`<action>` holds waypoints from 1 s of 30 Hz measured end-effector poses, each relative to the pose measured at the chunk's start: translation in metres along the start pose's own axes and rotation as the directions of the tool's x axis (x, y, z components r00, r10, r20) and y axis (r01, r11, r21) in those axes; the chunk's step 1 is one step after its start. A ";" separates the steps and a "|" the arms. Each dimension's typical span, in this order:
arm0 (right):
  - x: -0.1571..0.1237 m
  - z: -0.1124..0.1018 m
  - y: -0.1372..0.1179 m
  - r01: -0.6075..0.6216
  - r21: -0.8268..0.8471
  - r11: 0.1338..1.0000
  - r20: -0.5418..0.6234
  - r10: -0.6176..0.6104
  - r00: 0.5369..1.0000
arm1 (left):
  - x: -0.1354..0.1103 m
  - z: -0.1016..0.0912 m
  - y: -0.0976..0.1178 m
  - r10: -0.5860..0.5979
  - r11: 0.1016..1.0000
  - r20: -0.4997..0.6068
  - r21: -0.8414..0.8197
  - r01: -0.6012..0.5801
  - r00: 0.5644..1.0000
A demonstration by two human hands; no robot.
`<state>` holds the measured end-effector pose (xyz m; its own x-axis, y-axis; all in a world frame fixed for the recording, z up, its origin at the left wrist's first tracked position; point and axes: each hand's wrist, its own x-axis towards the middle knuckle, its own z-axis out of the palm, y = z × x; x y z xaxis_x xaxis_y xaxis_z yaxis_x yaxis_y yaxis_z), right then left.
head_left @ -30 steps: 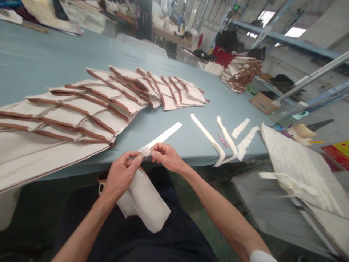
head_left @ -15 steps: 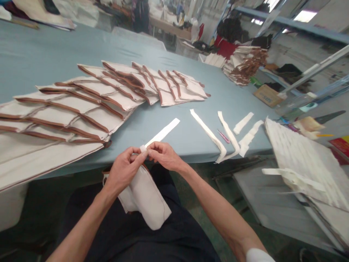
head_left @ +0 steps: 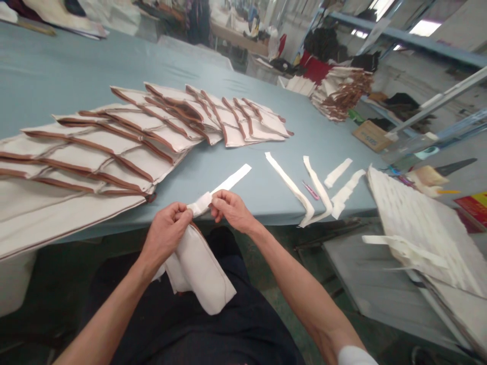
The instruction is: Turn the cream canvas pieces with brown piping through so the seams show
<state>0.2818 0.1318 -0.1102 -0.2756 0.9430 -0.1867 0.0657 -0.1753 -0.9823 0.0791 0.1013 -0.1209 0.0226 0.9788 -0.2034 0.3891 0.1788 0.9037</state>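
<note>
Off-white cloth with a brown edge, a folded, bag-like piece (head_left: 205, 274), hung below the left hand (head_left: 167, 230) in the head view, over the person's dark-clad lap (head_left: 190, 334) and just off the near edge of the pale blue-green table (head_left: 182, 182). Left thumb and fingers were pinched on one end of a short, flat white strip (head_left: 200, 204) at the cloth's upper end — how the two met under the fingertips was hidden. Right thumb and forefinger of the right hand (head_left: 231, 209) gripped the strip's other end, so it spanned the gap between the hands. Just beyond lay a long, straight white strip (head_left: 236, 176), slanting away across the table. Overlapping off-white cloth pieces with brown edging (head_left: 125, 134) fanned out to the left; rightward — a slim purple tool (head_left: 311, 190) among cream strips (head_left: 291, 182).
</note>
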 end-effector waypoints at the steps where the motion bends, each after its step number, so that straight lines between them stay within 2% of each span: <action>1: 0.002 -0.001 0.002 -0.003 0.017 1.000 -0.018 0.003 1.000 | 0.000 -0.002 -0.002 -0.009 1.000 -0.019 0.023 0.010 1.000; 5: 0.006 0.000 0.007 -0.008 0.074 0.997 -0.080 0.014 0.997 | -0.002 -0.015 -0.002 -0.001 0.991 -0.130 0.134 0.018 0.991; 8: 0.007 0.003 0.008 -0.011 0.098 0.995 -0.109 0.022 0.994 | -0.012 -0.024 0.006 0.052 0.968 -0.278 0.251 0.020 0.959; 10: 0.008 0.006 0.009 -0.011 0.108 0.994 -0.116 0.024 0.993 | -0.022 -0.026 0.013 0.104 0.938 -0.323 0.345 0.015 0.941; 12: 0.009 0.009 0.010 -0.009 0.119 0.993 -0.122 0.024 0.992 | -0.030 -0.021 0.020 0.155 0.894 -0.252 0.448 -0.027 0.955; 14: 0.010 0.011 0.011 -0.004 0.136 0.991 -0.134 0.023 0.991 | -0.033 -0.011 0.025 0.176 0.828 -0.101 0.554 -0.091 0.979; 16: 0.011 0.011 0.012 0.004 0.166 0.986 -0.156 0.022 0.987 | -0.030 0.000 0.029 0.153 0.746 0.026 0.653 -0.132 0.988; 18: 0.012 0.007 0.012 0.021 0.211 0.977 -0.197 0.022 0.980 | -0.025 0.008 0.032 0.110 0.664 0.093 0.734 -0.143 0.990; 23: 0.015 -0.021 0.001 0.103 0.344 0.934 -0.375 0.036 0.926 | -0.020 0.010 0.036 0.035 0.527 0.174 0.833 -0.166 0.984; 27: 0.026 -0.047 -0.014 0.142 0.444 0.885 -0.488 0.106 0.867 | -0.024 0.009 0.037 0.024 0.492 0.213 0.848 -0.197 0.977; 30: 0.045 -0.064 -0.025 0.164 0.506 0.847 -0.558 0.176 0.811 | -0.025 0.009 0.035 0.031 0.491 0.212 0.848 -0.200 0.977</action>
<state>0.3290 0.1966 -0.0932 0.3228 0.8918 -0.3170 -0.4751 -0.1370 -0.8692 0.1003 0.0820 -0.0872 0.2298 0.9404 -0.2508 0.9673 -0.1924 0.1650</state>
